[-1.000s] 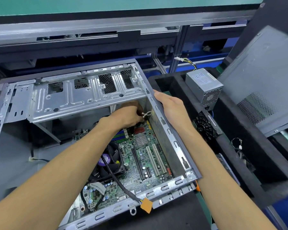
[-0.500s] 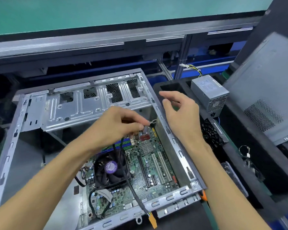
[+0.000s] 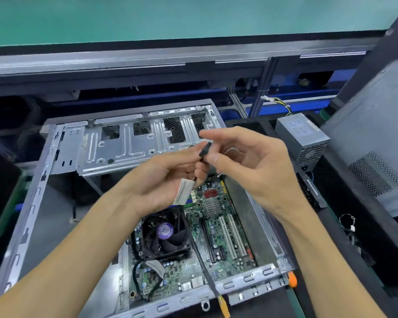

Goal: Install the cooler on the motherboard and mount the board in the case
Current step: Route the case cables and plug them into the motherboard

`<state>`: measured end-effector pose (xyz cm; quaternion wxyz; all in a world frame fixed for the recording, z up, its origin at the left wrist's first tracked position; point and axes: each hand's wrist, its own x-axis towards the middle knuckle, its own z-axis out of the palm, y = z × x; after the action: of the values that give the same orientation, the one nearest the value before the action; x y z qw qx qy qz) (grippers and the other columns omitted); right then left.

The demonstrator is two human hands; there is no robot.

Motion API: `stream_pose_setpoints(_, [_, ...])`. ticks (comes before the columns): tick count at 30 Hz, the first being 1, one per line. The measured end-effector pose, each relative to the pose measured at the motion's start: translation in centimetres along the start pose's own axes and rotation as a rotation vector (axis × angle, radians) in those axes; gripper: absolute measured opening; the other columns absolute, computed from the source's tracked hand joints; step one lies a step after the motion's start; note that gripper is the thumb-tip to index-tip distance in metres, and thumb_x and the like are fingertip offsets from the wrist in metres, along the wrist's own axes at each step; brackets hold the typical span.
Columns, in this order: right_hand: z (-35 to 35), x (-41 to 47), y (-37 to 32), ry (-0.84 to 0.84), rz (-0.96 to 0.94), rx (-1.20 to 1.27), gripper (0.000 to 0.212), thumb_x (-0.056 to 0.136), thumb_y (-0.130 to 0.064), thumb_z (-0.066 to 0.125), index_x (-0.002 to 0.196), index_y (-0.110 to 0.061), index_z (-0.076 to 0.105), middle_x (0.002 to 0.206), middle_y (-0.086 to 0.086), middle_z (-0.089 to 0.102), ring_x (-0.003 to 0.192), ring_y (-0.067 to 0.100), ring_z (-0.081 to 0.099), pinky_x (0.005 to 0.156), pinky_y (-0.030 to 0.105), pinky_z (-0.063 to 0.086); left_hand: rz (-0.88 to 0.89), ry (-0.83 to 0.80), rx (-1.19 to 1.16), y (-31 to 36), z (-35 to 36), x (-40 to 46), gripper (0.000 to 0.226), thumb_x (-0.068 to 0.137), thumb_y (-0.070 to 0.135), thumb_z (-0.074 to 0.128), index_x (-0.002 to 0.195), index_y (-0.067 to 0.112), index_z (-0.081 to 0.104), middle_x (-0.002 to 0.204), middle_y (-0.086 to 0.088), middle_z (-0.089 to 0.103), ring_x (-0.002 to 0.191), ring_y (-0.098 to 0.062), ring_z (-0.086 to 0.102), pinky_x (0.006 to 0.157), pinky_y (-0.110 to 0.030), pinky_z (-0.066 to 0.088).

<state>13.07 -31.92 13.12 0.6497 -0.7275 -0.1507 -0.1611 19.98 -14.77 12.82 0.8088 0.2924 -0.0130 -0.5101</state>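
Both hands, left hand (image 3: 161,180) and right hand (image 3: 246,161), pinch a small black cable connector (image 3: 205,149) above the green motherboard (image 3: 218,228), apparently orienting it for plugging.

Computer assembly workshop: conveyor line (image 3: 193,58), foam trays (image 3: 354,226)

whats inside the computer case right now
Inside the case lies the motherboard with its cooler fan on top, and a black cable runs over its front rim. The hands and forearms cover the board's upper left part.
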Motion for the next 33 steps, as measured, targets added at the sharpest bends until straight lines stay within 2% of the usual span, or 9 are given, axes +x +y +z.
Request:
stream_pose_setpoints(8, [0.3,-0.6,-0.6,0.018,-0.035,-0.058,0.018,0.086,-0.008,0.074,0.102,-0.017,0.075,0.086,0.000,0.064,0.082,0.016,0.062,0.077,0.026,0.048,-0.059,-0.207,0.053,-0.3,-0.3,-0.3,0.026,0.081,-0.003,0.071,0.107,-0.003,0.067,0.092,-0.009,0.064,0.073,-0.011,0.057,0.066,-0.021,0.052])
stream_pose_setpoints(13, [0.3,-0.8,-1.0,0.029,-0.066,-0.090,0.014,0.085,-0.015,0.075,0.098,-0.019,0.075,0.086,0.002,0.066,0.082,0.019,0.063,0.075,0.031,0.052,-0.054,-0.254,0.082,-0.6,-0.4,-0.3,0.024,0.084,0.002,0.069,0.108,-0.002,0.068,0.096,-0.007,0.061,0.074,-0.010,0.056,0.067,-0.021,0.050])
stream_pose_setpoints(15, [0.2,-0.9,-1.0,0.092,-0.014,-0.061,0.012,0.085,-0.016,0.076,0.093,-0.024,0.075,0.084,0.004,0.070,0.079,0.019,0.065,0.073,0.029,0.053,-0.009,-0.203,0.137,-0.5,-0.4,-0.2,0.035,0.082,0.007,0.073,0.114,-0.003,0.066,0.101,-0.008,0.059,0.072,-0.009,0.052,0.063,-0.019,0.048])
stream_pose_setpoints(18, [0.1,-0.9,-0.7,0.201,0.157,-0.029,0.009,0.084,-0.018,0.078,0.085,-0.026,0.076,0.074,-0.002,0.072,0.067,0.012,0.063,0.065,0.023,0.051,0.185,-0.033,0.415,-0.6,-0.1,0.1,0.047,0.083,0.015,0.072,0.123,-0.007,0.061,0.110,-0.010,0.059,0.066,-0.006,0.049,0.055,-0.015,0.041])
stream_pose_setpoints(21, [-0.3,-0.8,-0.5,0.220,0.359,0.067,0.011,0.081,-0.021,0.077,0.085,-0.010,0.075,0.067,0.000,0.069,0.060,0.013,0.059,0.059,0.023,0.050,0.368,0.080,0.653,-1.2,0.1,0.2,0.020,0.085,0.016,0.070,0.098,0.000,0.073,0.085,-0.002,0.070,0.061,-0.004,0.052,0.050,-0.014,0.038])
stream_pose_setpoints(24, [-0.6,-0.6,-0.7,0.161,0.530,0.209,0.018,0.086,-0.021,0.076,0.082,-0.004,0.075,0.071,0.007,0.069,0.059,0.015,0.058,0.054,0.021,0.049,0.365,0.150,0.740,-1.3,0.0,0.0,0.014,0.083,0.019,0.073,0.086,0.006,0.076,0.080,-0.005,0.071,0.060,-0.004,0.052,0.048,-0.014,0.037])
stream_pose_setpoints(26, [-0.8,-0.5,-0.8,0.129,0.621,0.229,0.017,0.090,-0.019,0.073,0.078,-0.007,0.075,0.069,0.006,0.066,0.056,0.013,0.055,0.050,0.019,0.046,0.372,0.220,0.855,-1.4,0.1,-0.2,0.017,0.079,0.028,0.077,0.083,0.012,0.077,0.078,-0.004,0.069,0.060,-0.006,0.051,0.049,-0.016,0.038])
stream_pose_setpoints(29, [-0.8,-0.2,-0.9,0.113,0.696,0.223,0.020,0.096,-0.018,0.066,0.080,-0.006,0.069,0.067,0.003,0.056,0.052,0.010,0.048,0.043,0.019,0.039,0.565,0.374,1.092,-2.2,0.4,-0.3,0.018,0.076,0.039,0.079,0.081,0.022,0.075,0.071,0.005,0.067,0.063,-0.008,0.055,0.057,-0.019,0.045])
stream_pose_setpoints(33, [-1.0,0.3,-1.4,0.079,0.769,0.351,0.018,0.100,-0.017,0.058,0.096,0.000,0.062,0.065,0.000,0.051,0.048,0.007,0.043,0.038,0.016,0.032,0.824,0.422,1.215,-2.8,1.4,-0.5,0.018,0.077,0.030,0.081,0.092,0.025,0.071,0.086,0.013,0.071,0.077,-0.014,0.064,0.068,-0.023,0.053])
